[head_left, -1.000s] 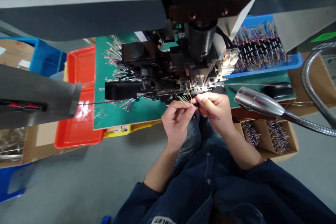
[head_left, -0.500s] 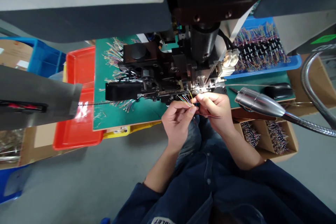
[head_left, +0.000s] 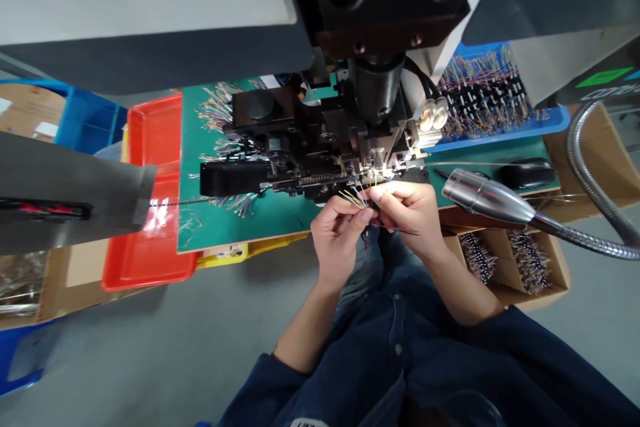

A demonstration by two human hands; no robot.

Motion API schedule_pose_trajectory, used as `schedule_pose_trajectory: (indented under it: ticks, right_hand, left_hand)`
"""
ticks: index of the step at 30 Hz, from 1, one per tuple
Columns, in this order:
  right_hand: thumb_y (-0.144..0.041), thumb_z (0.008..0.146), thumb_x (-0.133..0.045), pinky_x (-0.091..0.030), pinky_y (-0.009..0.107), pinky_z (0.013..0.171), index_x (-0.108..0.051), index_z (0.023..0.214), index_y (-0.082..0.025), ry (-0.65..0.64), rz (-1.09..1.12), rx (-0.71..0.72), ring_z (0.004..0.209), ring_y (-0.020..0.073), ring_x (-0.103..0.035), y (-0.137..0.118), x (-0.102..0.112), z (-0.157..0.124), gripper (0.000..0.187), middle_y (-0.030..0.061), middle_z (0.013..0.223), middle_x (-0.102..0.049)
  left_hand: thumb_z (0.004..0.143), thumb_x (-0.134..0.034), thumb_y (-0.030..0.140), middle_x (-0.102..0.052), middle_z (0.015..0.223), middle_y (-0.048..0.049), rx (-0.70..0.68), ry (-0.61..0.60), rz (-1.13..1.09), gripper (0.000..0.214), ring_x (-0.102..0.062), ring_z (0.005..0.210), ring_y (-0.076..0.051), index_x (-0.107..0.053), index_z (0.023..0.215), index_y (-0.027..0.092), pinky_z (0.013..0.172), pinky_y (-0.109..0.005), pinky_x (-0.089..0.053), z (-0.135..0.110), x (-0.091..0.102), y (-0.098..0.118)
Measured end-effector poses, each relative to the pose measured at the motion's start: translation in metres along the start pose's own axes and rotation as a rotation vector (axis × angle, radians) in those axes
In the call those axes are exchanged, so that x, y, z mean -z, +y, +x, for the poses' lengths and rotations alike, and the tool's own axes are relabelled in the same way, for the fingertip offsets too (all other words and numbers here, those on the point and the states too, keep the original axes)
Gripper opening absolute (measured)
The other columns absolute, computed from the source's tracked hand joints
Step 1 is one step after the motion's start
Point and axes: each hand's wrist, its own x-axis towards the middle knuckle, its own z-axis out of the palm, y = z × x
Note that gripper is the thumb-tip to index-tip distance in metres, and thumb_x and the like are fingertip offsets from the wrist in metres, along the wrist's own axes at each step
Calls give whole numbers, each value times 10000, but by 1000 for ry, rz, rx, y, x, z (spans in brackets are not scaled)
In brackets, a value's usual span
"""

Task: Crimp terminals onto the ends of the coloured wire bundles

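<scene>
My left hand [head_left: 337, 232] and my right hand [head_left: 411, 212] are pinched together on a small bundle of thin coloured wires [head_left: 356, 197], whose ends fan out toward a black crimping machine [head_left: 320, 140]. The right hand's fingertips hold single wires up at the lit metal jaws [head_left: 383, 172] of that machine. Both hands sit at the front edge of the green mat [head_left: 225, 220], above my lap in blue clothing.
A metal gooseneck lamp [head_left: 487, 197] points in from the right. A blue tray of wired connectors [head_left: 493, 100] stands behind it, a cardboard box of more [head_left: 505, 253] below. Red trays [head_left: 150, 213] lie left; a grey machine arm [head_left: 75, 187] juts in at far left.
Both hands have shifted slightly up and toward the machine jaws with the wires; the view has tilted a little.
</scene>
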Motion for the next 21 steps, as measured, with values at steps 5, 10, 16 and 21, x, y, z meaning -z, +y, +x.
schedule_pose_trajectory:
  ticks: [5, 10, 16, 21]
  right_hand:
    - [-529, 1041, -828, -427, 264, 515, -924, 921, -225, 6, 61, -42, 447, 94, -402, 8, 0, 3, 341, -76, 475, -489]
    - [-539, 1025, -845, -394, 276, 504, -935, 912, -225, 50, 96, -41, 430, 91, -346, 6, -5, 4, 346, -84, 451, -456]
    - [-547, 1032, -842, -407, 289, 519, -939, 922, -232, 60, 69, -40, 441, 97, -337, 6, -5, 3, 348, -83, 454, -448]
    - [-557, 1026, -839, -423, 289, 512, -938, 934, -222, 69, 52, -44, 433, 97, -353, 4, -6, 4, 362, -85, 446, -449]
  left_hand:
    - [985, -939, 321, -816, 962, -8, 47, 25, -21, 172, -787, 824, -141, -792, 955, 238, 778, -271, -680, -1, 2, -5]
    - [984, -936, 331, -821, 994, -16, -10, 78, 19, 154, -817, 891, -156, -814, 992, 238, 864, -297, -709, -1, -2, -2]
    - [974, -942, 329, -787, 918, 2, -51, 110, 63, 168, -812, 855, -154, -802, 970, 236, 814, -281, -692, -1, -4, 0]
    - [977, -940, 298, -806, 935, 4, -60, 104, 57, 146, -817, 867, -149, -806, 983, 241, 791, -261, -669, -1, -3, 0]
